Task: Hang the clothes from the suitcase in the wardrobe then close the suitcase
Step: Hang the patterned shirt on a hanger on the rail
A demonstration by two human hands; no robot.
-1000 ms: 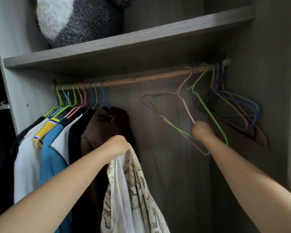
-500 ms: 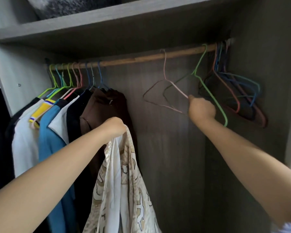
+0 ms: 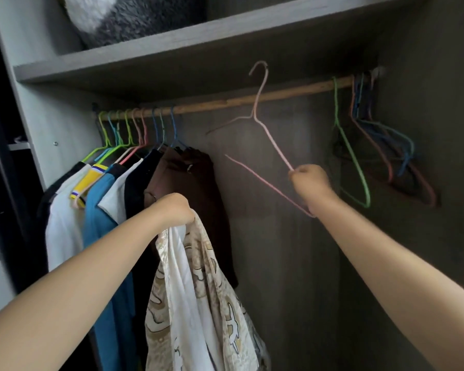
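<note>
I face the open wardrobe. My left hand grips a white and beige patterned garment by its top, and the cloth hangs down below my fist. My right hand holds a pink wire hanger by its right corner. The hanger's hook is lifted above the wooden rail and is off it. The suitcase is not in view.
Several clothes on coloured hangers fill the rail's left end. A green hanger and several empty pink and blue hangers hang at the right end. A grey and white plush thing lies on the shelf above.
My right hand has lifted the pink hanger up off the rail and drawn it apart from the green one, which stays hanging. My left hand keeps holding the garment.
</note>
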